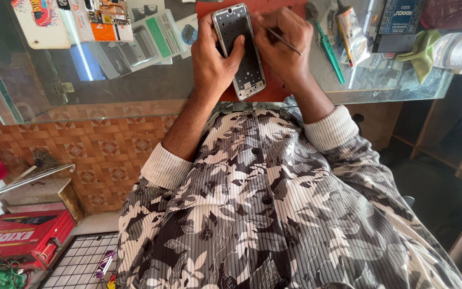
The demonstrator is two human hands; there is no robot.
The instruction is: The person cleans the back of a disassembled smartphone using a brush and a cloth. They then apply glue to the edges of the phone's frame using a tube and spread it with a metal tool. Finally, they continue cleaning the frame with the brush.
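Two hands busy: your left hand grips the phone frame between thumb and fingers; right hand pinches tweezers beside it. Slip risk—tip may gouge the frame if your pinch loosens.

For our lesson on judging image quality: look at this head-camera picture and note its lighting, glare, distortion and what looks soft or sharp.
Head view: even daylight, no hard shadows; bright glare streaks on the glass counter veil the items beneath it; wide-angle distortion bends the counter edge and swells the patterned shirt; the left hand, right hand and phone frame are sharp; the lower corners are dimmer.
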